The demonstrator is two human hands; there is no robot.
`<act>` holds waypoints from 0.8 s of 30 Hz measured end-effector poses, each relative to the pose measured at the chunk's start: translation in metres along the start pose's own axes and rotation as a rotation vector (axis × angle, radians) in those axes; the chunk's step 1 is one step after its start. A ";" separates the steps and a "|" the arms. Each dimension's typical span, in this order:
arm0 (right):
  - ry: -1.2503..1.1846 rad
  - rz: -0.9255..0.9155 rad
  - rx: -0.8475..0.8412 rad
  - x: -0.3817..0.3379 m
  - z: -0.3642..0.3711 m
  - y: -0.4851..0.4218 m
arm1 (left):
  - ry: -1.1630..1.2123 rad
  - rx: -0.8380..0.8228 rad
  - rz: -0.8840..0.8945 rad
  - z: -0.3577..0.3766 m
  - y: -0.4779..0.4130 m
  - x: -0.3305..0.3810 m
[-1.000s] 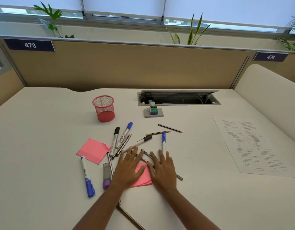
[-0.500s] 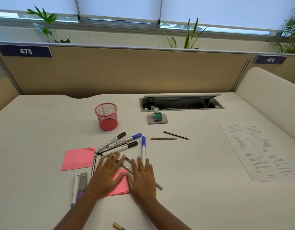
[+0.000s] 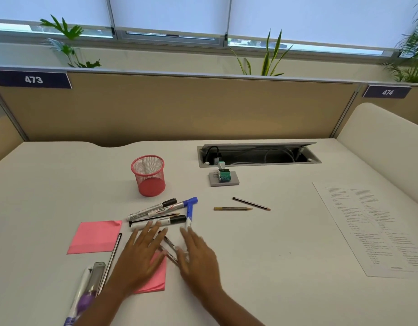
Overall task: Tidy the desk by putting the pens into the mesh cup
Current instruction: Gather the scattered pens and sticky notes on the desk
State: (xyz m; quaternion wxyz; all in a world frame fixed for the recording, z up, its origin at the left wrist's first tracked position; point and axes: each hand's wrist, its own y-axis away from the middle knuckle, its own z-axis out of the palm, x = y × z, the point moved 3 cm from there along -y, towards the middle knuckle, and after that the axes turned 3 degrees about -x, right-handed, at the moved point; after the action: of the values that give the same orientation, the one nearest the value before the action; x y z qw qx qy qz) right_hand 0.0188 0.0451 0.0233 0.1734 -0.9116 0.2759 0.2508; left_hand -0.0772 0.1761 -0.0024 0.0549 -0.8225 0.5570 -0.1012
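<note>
A red mesh cup (image 3: 148, 175) stands upright and empty on the white desk (image 3: 262, 255). In front of it lies a bunch of markers (image 3: 156, 211), black-capped and blue-capped, with a blue-capped pen (image 3: 189, 214) beside them. My left hand (image 3: 139, 257) lies flat, fingers spread, on a pink sticky pad (image 3: 156, 276), fingertips touching the nearest marker. My right hand (image 3: 198, 255) lies flat next to it, over thin pens (image 3: 170, 247). Two pencils (image 3: 241, 206) lie to the right. More pens, one purple-capped (image 3: 90, 285), lie at the lower left.
A second pink sticky pad (image 3: 95, 236) lies left of the hands. A printed sheet (image 3: 377, 229) covers the right side. A small grey block with a green part (image 3: 224, 178) sits before an open cable tray (image 3: 259, 155). A tan partition (image 3: 179, 107) closes the back.
The view has tilted up and shifted. Both hands have slid forward over the desk and moved slightly apart, and the markers now lie closer together near the left fingertips.
</note>
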 end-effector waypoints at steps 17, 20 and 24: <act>0.417 0.268 -0.263 0.126 -0.052 -0.086 | -0.011 -0.175 -0.344 0.011 -0.078 0.039; 0.433 0.226 -0.173 0.098 -0.030 -0.077 | -0.049 -0.176 -0.335 0.004 -0.069 0.016; 0.372 0.193 -0.176 0.059 0.007 -0.065 | -0.087 -0.150 -0.322 -0.006 -0.053 -0.009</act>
State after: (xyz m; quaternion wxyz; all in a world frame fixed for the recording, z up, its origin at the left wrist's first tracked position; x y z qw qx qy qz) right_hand 0.0970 0.0749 -0.0035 0.0143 -0.9231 0.3661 0.1171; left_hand -0.0339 0.2047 0.0128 0.0005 -0.9064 0.4212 -0.0314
